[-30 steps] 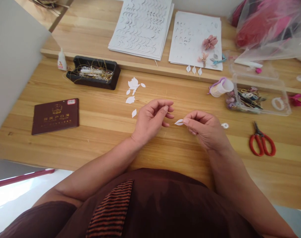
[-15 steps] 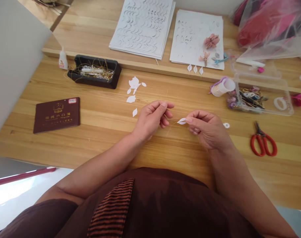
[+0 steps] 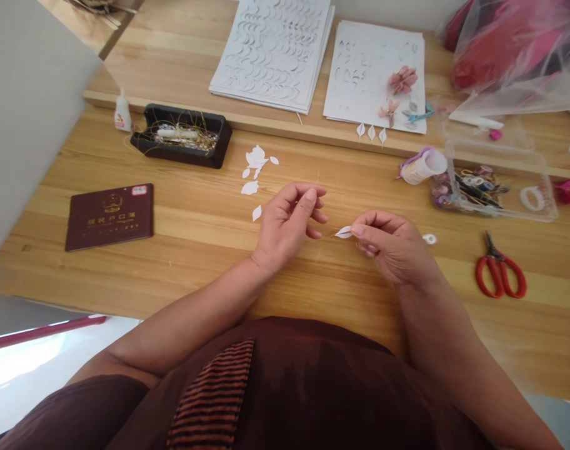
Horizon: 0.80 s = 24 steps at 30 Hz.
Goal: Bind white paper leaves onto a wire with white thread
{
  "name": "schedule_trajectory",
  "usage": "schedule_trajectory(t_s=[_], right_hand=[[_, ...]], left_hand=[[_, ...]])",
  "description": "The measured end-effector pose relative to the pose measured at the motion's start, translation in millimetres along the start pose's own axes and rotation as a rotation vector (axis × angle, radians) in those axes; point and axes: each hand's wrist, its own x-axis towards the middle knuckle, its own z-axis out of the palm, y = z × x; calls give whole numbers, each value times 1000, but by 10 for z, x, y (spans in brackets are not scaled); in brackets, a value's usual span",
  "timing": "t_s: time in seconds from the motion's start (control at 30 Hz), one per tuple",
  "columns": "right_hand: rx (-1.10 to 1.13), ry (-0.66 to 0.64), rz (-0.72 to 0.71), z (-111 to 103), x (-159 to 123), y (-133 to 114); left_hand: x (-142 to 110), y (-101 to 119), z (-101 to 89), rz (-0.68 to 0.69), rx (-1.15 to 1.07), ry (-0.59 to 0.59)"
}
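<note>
Pinching a small white leaf (image 3: 344, 232) by its right end between thumb and forefinger of the right hand (image 3: 392, 247), just right of the centre of the frame. Showing a dark slit or line along the leaf's middle, with a hint of fine strand at the free tip. Curling the fingers of the left hand (image 3: 285, 228) loosely, thumb up against the forefinger, apart from the leaf; impossible to tell whether gripping a thin thread there.

Just left of the left hand, a plain leaf (image 3: 257, 213) flat on the table (image 3: 210, 281), with more white cut-outs (image 3: 255, 156) above it, some overlapping. To the right, a small white ring (image 3: 429, 239) beside the right hand, then red-handled scissors (image 3: 500, 275) lying untouched.

Towards the upper right, three lined leaves (image 3: 372, 132) in a row along the shelf edge, each with a stem-like tip: seemingly done. Judging by the bare surfaces of the loose cut-outs, apparently unworked so far; with the held leaf, seemingly partway. Farther out, a black box (image 3: 219, 147) of tangled gold strands at upper left and pink flowers (image 3: 402, 80) on paper at upper right.
</note>
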Motion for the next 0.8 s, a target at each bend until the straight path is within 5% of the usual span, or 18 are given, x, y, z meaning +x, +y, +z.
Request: schedule_trajectory(t_s=[0.8], right_hand=[[-127,50,-39,89,-21,-7]], left_hand=[[-54,-97,-12,123,269,-227]])
